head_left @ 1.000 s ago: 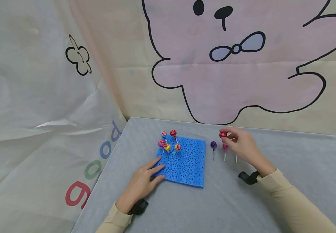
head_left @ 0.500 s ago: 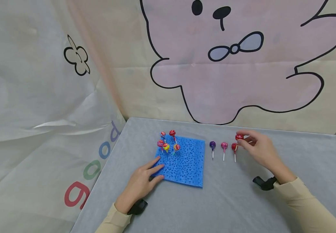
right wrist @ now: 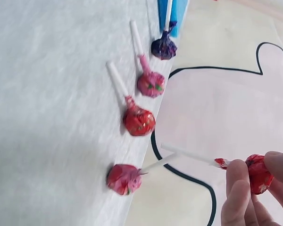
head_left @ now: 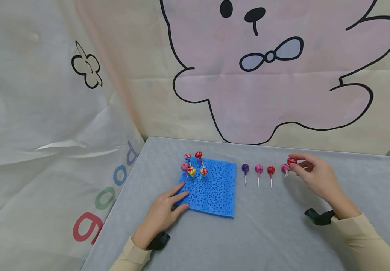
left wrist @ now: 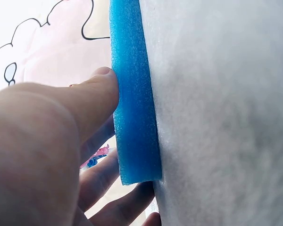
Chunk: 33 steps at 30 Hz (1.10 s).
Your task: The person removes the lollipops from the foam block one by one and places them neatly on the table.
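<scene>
1. We find the blue foam pad [head_left: 211, 188] matt and porous, pitted with small dark holes; its cut edge looks finely grained.
2. The grey tablecloth [head_left: 266, 233] looks like matt, fibrous non-woven fabric.
3. The red lollipop [right wrist: 258, 173] has a crinkled, glossy foil wrapper and a smooth white stick.
4. The printed backdrop [head_left: 283, 94] is matt, creased cloth.

Change vs. 1.0 s ago: right hand [head_left: 316, 177] has moved rightward along the table, away from the blue foam pad. Red lollipop [head_left: 292, 161] pinched in its fingers travelled with it. Row on the table grew: purple and pink then; now also a red lollipop on the table [head_left: 270, 170] and a 2nd pink lollipop [head_left: 284, 168], just beside the fingers. Camera view shifted slightly.
</scene>
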Tool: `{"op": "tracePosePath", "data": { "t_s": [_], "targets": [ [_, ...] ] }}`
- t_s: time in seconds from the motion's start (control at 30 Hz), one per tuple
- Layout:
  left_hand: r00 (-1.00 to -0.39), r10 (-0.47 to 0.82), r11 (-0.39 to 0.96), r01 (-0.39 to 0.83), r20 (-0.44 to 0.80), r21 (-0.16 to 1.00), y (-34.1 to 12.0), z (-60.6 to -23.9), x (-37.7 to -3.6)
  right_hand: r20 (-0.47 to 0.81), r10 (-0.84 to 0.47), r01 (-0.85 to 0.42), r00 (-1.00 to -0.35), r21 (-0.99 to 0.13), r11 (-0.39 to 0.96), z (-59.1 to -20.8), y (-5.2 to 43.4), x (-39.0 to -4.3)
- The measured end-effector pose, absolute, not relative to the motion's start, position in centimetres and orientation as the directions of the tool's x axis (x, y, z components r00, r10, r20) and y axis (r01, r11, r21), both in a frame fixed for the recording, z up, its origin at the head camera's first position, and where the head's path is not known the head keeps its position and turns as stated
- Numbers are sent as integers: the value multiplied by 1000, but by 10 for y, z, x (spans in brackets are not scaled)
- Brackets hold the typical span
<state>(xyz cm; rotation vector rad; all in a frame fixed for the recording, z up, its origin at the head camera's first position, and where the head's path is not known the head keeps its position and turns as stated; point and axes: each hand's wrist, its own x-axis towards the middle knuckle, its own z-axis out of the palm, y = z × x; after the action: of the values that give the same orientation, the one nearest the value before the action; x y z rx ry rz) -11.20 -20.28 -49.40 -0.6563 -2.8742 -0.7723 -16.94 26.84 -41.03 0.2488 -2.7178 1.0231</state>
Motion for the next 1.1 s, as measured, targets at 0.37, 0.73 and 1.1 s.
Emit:
{"op": "tracePosePath", "data": {
  "t_s": [0.37, 0.73, 1.1],
  "targets": [
    [-909, 374, 787, 415, 183, 456, -202, -492, -112, 247, -53, -200, -968, -624, 755, -415, 288, -164],
    [-907, 378, 788, 420, 184, 451, -202, -492, -112, 251, -47, -197, -967, -613, 765, -429, 301, -160],
    [-911, 370, 792, 411, 180, 452, -202, -493, -112, 200, -3, -128, -980, -614, 779, -429, 311, -155]
  ]
}}
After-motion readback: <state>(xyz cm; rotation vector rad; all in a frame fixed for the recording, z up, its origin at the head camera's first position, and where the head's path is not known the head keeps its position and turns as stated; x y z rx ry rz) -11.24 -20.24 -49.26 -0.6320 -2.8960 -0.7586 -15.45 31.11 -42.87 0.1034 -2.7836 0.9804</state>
